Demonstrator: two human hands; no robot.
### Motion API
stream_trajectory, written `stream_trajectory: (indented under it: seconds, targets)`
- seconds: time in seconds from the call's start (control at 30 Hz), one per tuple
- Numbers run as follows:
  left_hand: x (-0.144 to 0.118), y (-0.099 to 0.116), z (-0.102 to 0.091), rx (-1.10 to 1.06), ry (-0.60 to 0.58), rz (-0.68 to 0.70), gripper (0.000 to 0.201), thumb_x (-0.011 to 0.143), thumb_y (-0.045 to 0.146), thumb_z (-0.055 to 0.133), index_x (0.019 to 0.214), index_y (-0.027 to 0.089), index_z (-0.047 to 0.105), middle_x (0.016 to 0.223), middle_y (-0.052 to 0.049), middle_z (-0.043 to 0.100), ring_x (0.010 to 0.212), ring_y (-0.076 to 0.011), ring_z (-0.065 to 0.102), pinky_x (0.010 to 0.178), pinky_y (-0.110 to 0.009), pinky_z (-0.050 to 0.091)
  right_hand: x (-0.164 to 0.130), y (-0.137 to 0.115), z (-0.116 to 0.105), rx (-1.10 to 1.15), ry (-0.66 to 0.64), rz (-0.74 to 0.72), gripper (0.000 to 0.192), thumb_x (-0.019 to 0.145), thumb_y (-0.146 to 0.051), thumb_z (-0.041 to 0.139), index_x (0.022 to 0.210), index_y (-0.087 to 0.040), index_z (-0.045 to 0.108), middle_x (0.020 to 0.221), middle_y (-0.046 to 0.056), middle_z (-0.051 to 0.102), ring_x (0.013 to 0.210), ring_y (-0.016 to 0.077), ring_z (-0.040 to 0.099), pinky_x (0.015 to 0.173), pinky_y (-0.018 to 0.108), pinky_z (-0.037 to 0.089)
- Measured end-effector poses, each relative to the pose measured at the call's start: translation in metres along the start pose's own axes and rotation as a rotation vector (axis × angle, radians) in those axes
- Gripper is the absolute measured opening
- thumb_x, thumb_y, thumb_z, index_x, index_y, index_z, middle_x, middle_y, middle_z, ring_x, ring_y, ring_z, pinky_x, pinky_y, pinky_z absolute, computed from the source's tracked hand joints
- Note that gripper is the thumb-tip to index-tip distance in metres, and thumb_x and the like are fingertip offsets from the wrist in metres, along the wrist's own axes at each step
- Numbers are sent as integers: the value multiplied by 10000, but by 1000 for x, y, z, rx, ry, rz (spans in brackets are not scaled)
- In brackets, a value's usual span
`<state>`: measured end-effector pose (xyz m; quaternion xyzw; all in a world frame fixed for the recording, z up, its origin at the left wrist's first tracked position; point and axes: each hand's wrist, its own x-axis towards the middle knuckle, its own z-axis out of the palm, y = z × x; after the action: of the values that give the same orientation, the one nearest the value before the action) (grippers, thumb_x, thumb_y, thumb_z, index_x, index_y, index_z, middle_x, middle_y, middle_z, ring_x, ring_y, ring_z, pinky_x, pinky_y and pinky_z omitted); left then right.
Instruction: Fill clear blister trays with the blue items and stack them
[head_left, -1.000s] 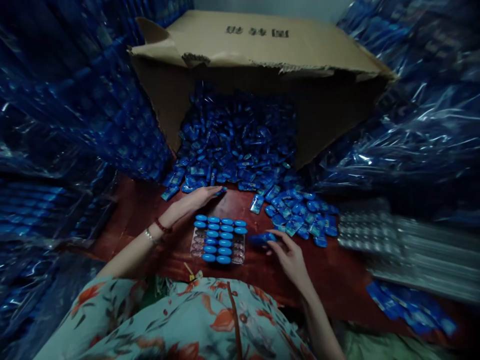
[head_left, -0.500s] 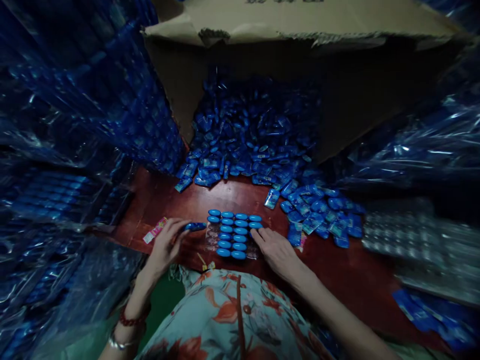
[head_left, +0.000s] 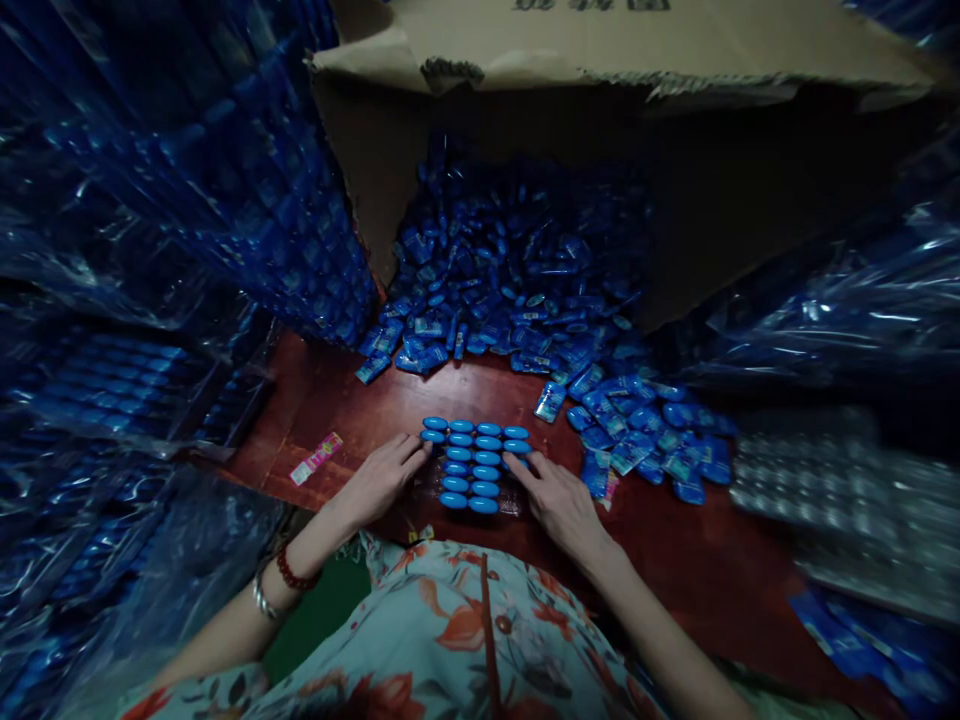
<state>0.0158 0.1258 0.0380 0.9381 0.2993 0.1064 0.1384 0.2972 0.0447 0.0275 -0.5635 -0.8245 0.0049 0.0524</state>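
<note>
Several glossy blue oval packets [head_left: 484,458] lie in rows in a clear plastic tray [head_left: 511,497] on the table. The two middle columns are the longest; the side columns have packets only toward the far end. At the tray's left edge, my left hand [head_left: 384,478] has its fingers bent together over a packet, mostly hidden under the fingertips. From the right, my right hand [head_left: 559,500] reaches in, thumb and fingers closed at a blue packet in the right column. The fingers cover part of that column.
Beyond the tray, a large pile of blue packets [head_left: 517,290] spills from an open cardboard box [head_left: 525,45]. More loose packets [head_left: 649,430] lie at the right, beside stacked clear trays [head_left: 795,490]. Wrapped blue stacks [head_left: 300,220] rise at the left. A pink-and-white strip [head_left: 316,458] lies on the red-brown table [head_left: 405,395].
My left hand has moved right, bringing the blue packet it held to the tray's left column. My right hand stays at the right column. The whole view has shifted slightly.
</note>
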Motion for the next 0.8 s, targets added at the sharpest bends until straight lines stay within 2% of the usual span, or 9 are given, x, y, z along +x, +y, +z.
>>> stream_trajectory:
  seconds: [0.17, 0.3, 0.37, 0.43, 0.5, 0.57, 0.63, 0.7, 0.8]
  targets:
    - [15, 2, -5, 34, -114, 72, 316, 909, 119, 354, 1181, 158, 509, 1036, -95, 585, 987, -202, 540, 894, -367, 480, -1, 2, 4, -16, 68, -15, 563, 852, -40, 341, 1371, -249, 405, 906, 56, 584, 738, 155, 563, 663, 262, 459]
    - [13, 2, 0, 78, 1, 54, 346, 921, 136, 340, 1227, 184, 494, 1122, -100, 573, 1005, -204, 538, 838, -343, 495, -5, 9, 7, 60, 174, 1, 445, 914, -187, 413, 1355, -237, 441, 772, 30, 569, 654, 131, 547, 631, 233, 435]
    - [9, -1, 4, 72, 99, 76, 360, 923, 151, 354, 1254, 206, 486, 1138, -99, 570, 966, -193, 549, 809, -327, 494, -4, 21, 9, 115, 247, 108, 400, 922, -200, 399, 1307, -228, 503, 758, 29, 579, 638, 123, 551, 630, 225, 430]
    - [11, -9, 5, 36, 228, 72, 345, 918, 173, 394, 1240, 224, 508, 1103, -93, 579, 919, -178, 558, 780, -305, 488, 2, 40, 12, 164, 304, 308, 369, 925, -206, 359, 1226, -209, 572, 822, 51, 616, 690, 140, 578, 647, 238, 438]
    - [25, -20, 3, -10, 379, -26, 302, 920, 186, 402, 1181, 210, 554, 1035, -89, 589, 889, -167, 563, 766, -288, 483, 14, 63, 11, 216, 310, 517, 360, 923, -247, 339, 1145, -171, 612, 939, 90, 646, 802, 182, 603, 704, 277, 454]
    - [54, -35, -2, -26, 446, -202, 282, 932, 204, 378, 1118, 180, 588, 986, -92, 594, 887, -167, 569, 775, -283, 480, 31, 82, 7, 262, 244, 646, 361, 918, -286, 344, 1099, -136, 618, 1025, 124, 650, 911, 220, 603, 792, 320, 451]
    - [92, -49, -10, 30, 317, -355, 277, 927, 260, 409, 1099, 151, 597, 1003, -110, 600, 924, -194, 571, 817, -308, 472, 51, 92, -1, 264, 110, 710, 355, 917, -314, 366, 1101, -123, 602, 1045, 139, 653, 963, 241, 600, 825, 337, 439]
    - [128, -60, -15, 141, 73, -465, 286, 893, 295, 482, 1105, 139, 593, 1038, -134, 600, 997, -245, 562, 860, -352, 453, 68, 89, -10, 214, -51, 750, 369, 908, -368, 416, 1140, -121, 563, 1052, 150, 648, 979, 263, 603, 793, 336, 441]
    - [163, -66, -16, 197, -147, -498, 247, 830, 208, 554, 1055, 117, 603, 1039, -153, 598, 980, -269, 589, 835, -352, 459, 81, 72, -18, 128, -241, 747, 425, 879, -397, 491, 1215, -136, 475, 1085, 161, 623, 953, 271, 617, 721, 315, 436]
